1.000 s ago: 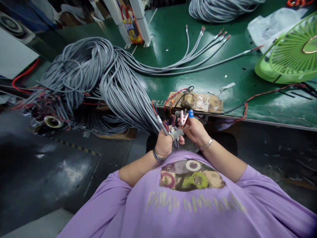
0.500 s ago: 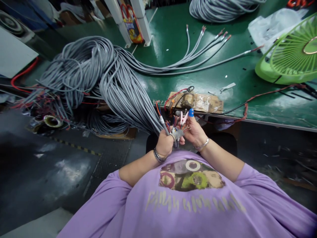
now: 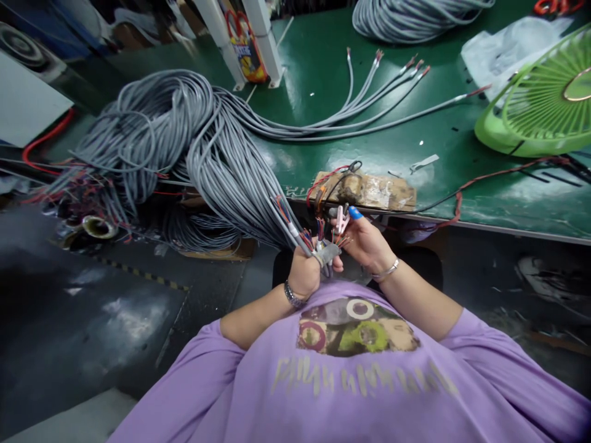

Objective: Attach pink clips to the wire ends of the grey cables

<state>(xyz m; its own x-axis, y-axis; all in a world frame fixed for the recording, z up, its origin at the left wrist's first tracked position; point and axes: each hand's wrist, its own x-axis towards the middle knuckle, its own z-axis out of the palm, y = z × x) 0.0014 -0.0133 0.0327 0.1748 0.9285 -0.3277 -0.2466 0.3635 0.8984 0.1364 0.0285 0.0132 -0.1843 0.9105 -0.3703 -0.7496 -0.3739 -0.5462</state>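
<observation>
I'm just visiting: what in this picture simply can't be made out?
Head view, wire ends: too small to count, between left hand and right hand.
Head view, pink clip in the right hand: what it grips is hidden by fingers.
Head view, gray cable bundle in the left hand: far ends lost in the tangle.
Head view, green fan: cut off by the right edge.

The head-worn camera is looking forward and steeply down, sitting close above the left hand (image 3: 305, 271) and right hand (image 3: 365, 243), with the desk (image 3: 462, 178) stretching toward twelve o'clock and the floor (image 3: 115, 320) at nine.
</observation>
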